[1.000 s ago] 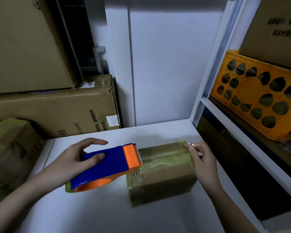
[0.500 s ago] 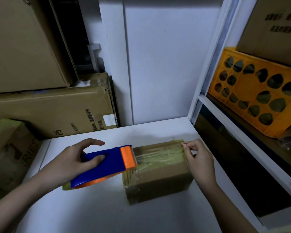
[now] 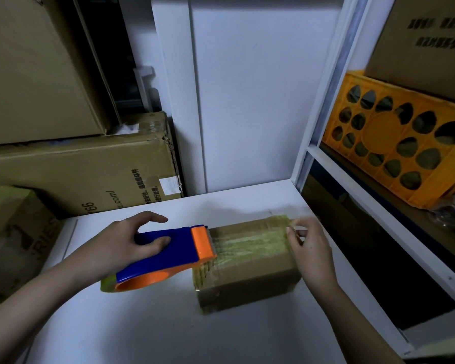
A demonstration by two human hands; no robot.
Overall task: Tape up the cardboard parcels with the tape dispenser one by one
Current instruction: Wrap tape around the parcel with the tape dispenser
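Cardboard parcel (image 3: pixel 250 264) on white table (image 3: pixel 142 324): left hand (image 3: pixel 118 245) grips tape dispenser (image 3: pixel 166 256) at its left edge, right hand (image 3: pixel 307 245) pinches the tape end far right. Best keep strip taut, blade pressed down.

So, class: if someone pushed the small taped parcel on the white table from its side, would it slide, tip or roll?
The parcel would probably slide: its glossy tape wrap sits on a smooth white table. Tipping seems unlikely, since it lies low and long. Its flat faces mean it shouldn't roll.
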